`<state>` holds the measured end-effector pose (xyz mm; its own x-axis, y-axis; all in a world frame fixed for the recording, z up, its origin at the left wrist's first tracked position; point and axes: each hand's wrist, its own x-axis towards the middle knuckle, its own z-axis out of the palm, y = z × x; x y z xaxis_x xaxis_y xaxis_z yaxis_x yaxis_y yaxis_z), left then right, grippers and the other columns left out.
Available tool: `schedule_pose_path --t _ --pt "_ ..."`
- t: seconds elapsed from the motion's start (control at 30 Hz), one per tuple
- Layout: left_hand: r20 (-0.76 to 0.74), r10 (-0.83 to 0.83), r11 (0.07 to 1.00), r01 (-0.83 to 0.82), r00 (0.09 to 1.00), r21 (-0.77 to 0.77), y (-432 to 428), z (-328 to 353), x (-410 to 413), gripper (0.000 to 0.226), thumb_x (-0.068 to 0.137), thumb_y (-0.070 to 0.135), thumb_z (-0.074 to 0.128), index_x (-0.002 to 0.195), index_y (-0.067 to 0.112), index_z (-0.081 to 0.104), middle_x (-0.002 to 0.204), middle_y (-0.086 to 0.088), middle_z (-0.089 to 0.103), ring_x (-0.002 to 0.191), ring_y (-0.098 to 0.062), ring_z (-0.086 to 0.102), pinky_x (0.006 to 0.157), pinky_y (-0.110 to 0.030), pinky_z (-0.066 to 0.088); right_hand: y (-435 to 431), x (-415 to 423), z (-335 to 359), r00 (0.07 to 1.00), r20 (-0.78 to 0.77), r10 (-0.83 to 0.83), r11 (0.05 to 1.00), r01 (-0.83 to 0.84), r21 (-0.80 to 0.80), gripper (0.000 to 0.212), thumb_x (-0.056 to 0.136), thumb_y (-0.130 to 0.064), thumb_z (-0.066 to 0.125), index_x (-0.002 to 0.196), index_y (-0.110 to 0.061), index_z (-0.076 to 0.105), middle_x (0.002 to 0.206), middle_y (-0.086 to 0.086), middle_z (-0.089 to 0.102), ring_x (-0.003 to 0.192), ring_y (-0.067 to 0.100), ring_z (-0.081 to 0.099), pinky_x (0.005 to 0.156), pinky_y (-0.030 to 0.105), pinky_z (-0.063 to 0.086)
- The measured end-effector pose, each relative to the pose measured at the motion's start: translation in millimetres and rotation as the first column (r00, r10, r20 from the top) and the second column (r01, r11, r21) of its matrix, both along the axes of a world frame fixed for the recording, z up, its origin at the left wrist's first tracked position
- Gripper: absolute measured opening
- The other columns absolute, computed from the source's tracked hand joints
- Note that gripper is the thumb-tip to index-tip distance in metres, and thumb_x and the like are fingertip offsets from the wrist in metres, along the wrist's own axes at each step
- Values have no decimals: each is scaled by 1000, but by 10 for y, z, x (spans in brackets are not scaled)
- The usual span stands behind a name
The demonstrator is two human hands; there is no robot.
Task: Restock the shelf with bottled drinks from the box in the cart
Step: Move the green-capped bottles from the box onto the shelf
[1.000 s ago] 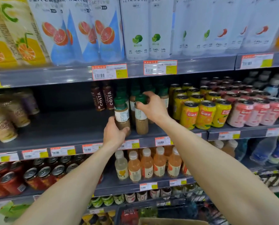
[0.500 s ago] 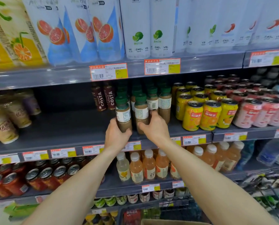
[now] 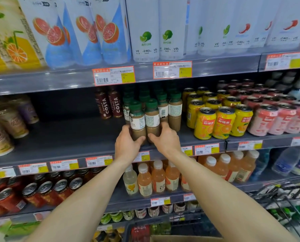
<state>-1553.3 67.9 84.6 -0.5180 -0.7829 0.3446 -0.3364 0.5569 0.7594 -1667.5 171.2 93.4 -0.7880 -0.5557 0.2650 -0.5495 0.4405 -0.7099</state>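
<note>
Cardboard of the box [image 3: 180, 239] edges in at 6 o'clock. Both bare forearms stretch forward and converge on the grey middle shelf [image 3: 58, 137]. The left hand [image 3: 128, 145] wraps its grip round the base of the left latte bottle [image 3: 137, 119], whose label partly reads LATTE. The right hand [image 3: 165, 142] holds the right latte bottle [image 3: 152, 117] likewise. Both green-capped bottles stand upright, touching, at the row's front. Farther back at 11 o'clock, two dark bottles [image 3: 109, 105] read COSTA.
</note>
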Motion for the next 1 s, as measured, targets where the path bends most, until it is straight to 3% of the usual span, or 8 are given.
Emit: schedule_pose_path --t 0.17,0.3,0.4,0.5,0.67,0.8,0.93,1.0 --pt "21 -44 999 44 999 5 156 22 -118 51 77 38 81 117 28 50 109 6 66 101 -17 63 85 -41 55 188 -133 -17 999 -24 -30 1000 31 1 44 83 -42 69 113 -17 48 108 9 67 99 34 63 73 36 48" --pt "23 -98 995 99 995 -22 336 52 -288 50 78 38 81 115 30 48 108 5 67 99 -18 64 83 -40 55 396 -276 -16 997 -43 -63 998 62 -21 46 82 -40 70 115 -15 49 110 8 68 100 31 64 79 41 54" --pt "30 -128 992 128 991 -20 445 71 -420 48 79 38 80 114 30 48 108 4 67 98 -18 64 83 -42 55 515 -390 -9 993 -58 -107 994 107 -14 44 82 -40 71 113 -15 51 107 7 69 97 31 65 71 35 51" --pt "28 -123 992 124 992 -20 498 77 -509 49 81 36 78 120 25 51 112 1 67 102 -21 63 86 -44 54 586 -479 -1 990 -61 -124 992 124 2 42 83 -38 71 112 -15 51 106 7 69 96 30 65 67 30 42" --pt "35 -86 996 86 996 -3 513 86 -574 53 85 32 75 131 20 50 120 -4 66 112 -27 61 92 -42 50 577 -527 24 994 -25 -106 994 107 35 43 84 -35 69 116 -14 51 107 9 68 97 32 64 71 35 48" --pt "32 -82 996 81 996 31 525 91 -567 60 85 33 75 136 18 46 126 -6 64 117 -27 59 97 -45 49 582 -551 10 995 -14 -99 994 99 50 47 83 -36 69 120 -13 51 111 9 67 101 32 63 71 31 43" --pt "-5 -65 997 66 998 38 551 52 -487 70 86 30 74 145 17 38 140 -6 52 127 -25 51 103 -45 46 669 -554 -34 997 -36 -73 997 72 -14 57 82 -33 71 129 -11 49 118 10 65 108 30 61 76 31 47" --pt "-28 -60 998 61 998 4 617 18 -409 67 89 27 70 147 18 36 145 -4 47 132 -22 46 107 -43 43 766 -511 -62 997 -64 -53 998 51 -31 66 85 -31 70 141 -9 43 130 11 60 119 28 56 91 37 50"
